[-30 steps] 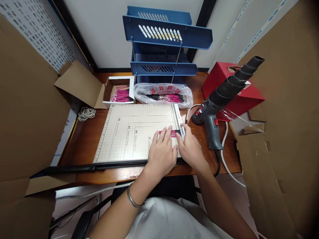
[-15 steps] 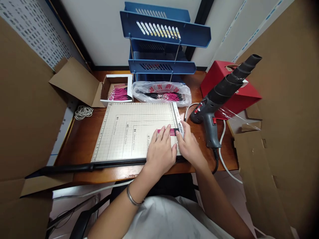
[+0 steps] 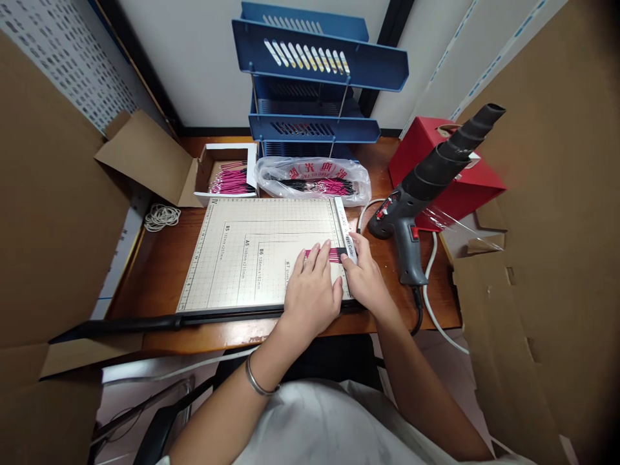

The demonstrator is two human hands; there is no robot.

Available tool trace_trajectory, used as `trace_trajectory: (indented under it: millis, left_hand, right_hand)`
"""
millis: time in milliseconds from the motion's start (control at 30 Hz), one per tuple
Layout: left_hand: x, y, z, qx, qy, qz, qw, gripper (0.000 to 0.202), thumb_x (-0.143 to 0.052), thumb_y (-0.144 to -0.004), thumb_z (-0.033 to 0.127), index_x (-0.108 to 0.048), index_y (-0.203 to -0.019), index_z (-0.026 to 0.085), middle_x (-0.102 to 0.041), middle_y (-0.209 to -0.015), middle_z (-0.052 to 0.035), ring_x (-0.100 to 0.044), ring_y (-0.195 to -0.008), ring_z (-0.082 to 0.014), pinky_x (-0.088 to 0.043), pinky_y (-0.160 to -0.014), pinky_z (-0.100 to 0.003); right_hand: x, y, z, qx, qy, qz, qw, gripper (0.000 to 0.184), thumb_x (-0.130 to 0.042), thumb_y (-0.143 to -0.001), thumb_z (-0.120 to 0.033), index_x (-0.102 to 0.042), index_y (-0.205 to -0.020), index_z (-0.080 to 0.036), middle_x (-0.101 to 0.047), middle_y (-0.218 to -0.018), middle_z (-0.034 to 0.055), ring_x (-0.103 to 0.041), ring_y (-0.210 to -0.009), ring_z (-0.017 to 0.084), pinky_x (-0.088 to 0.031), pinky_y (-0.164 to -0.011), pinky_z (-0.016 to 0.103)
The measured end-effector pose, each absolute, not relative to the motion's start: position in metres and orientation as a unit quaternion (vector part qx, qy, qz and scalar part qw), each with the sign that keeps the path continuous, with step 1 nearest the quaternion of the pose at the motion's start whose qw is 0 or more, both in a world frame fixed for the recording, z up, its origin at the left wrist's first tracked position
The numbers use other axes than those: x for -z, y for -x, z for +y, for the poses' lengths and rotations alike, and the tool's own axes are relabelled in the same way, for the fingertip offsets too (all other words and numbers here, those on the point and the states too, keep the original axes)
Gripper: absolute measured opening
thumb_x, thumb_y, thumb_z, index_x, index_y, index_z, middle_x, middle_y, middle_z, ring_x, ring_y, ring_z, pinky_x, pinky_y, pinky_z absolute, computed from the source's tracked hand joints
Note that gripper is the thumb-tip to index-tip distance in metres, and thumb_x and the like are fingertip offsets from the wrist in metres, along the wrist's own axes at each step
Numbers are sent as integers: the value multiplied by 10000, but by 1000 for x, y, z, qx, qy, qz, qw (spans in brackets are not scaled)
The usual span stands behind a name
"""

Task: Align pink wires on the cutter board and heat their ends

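Note:
A row of pink wires [image 3: 335,256] with black ends lies side by side at the right end of a paper cutter's cream gridded board [image 3: 232,271]. My left hand [image 3: 312,294] rests flat over the wires, fingers stretched forward, hiding their left part. At the cutter's right edge is my right hand [image 3: 365,278]. Its thumb touches the black ends, while the index finger reaches along the white guide strip [image 3: 345,223], apart from the thumb. Its other fingers are partly hidden. The cutter's black handle [image 3: 130,325] is down along the front edge.
Behind the board stand a white box [image 3: 201,174] of pink wires and a clear plastic bag [image 3: 361,184] holding more. A blue tray rack [image 3: 314,129] rises at the back. To the right are a heat gun [image 3: 411,252] and a red box [image 3: 450,206]. Cardboard [image 3: 533,226] walls both sides.
Both hands stay almost in place on the wires and at the cutter's edge. The whole view shifts very slightly.

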State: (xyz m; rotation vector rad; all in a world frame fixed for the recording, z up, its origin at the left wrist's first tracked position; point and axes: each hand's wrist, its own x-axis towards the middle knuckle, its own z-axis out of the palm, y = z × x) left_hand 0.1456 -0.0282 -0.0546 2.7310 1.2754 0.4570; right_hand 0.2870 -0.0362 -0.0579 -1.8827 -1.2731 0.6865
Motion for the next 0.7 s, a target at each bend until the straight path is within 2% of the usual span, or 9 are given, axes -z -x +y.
trace_trajectory:
  millis: [200,267,367,467,700]
  left_hand:
    - [53,-146,-28,-142,-895,420,45,587,-358,-1038,326,-461,-1499,-24,-377,-1642,-156,-393,-1499,-318,-287,-1250,-503]
    - [53,-145,-29,-140,-895,421,43,592,-345,-1042,327,-457,-1500,-31,-367,-1646,-154,-390,-1501,-317,-278,-1254,-499]
    - [53,-145,-29,-141,-895,421,40,599,-337,-1046,334,-445,-1507,-33,-358,-1649,-161,-383,-1507,-309,-275,-1257,-497]
    - [53,-145,-29,-145,-895,421,36,609,-339,-1048,344,-420,-1523,-28,-341,-1655,-167,-371,-1515,-305,-275,-1259,-501]
    - [55,-144,-29,-159,-896,414,29,606,-351,-1049,343,-398,-1547,0,-313,-1670,-155,-299,-1553,-297,-257,-1273,-495]
  right_hand:
    - [58,-286,-31,-267,735,-490,386,571,-495,-898,-277,-394,-1460,-256,-601,-1447,125,-602,-1309,307,-458,-1104,550]
    - [58,-287,-33,-250,725,-501,402,535,-507,-898,-279,-438,-1427,-237,-601,-1444,129,-589,-1322,290,-462,-1109,522]
    - [57,-290,-38,-182,711,-541,411,302,-507,-920,-286,-608,-1197,-218,-584,-1455,142,-530,-1384,288,-412,-1154,525]
    - [54,-298,-41,-147,691,-593,387,157,-524,-929,-269,-670,-963,-220,-572,-1463,141,-510,-1403,294,-385,-1171,539]
    - [41,-326,-24,-135,625,-716,280,143,-589,-920,-236,-722,-870,-222,-566,-1475,110,-484,-1427,289,-383,-1188,560]
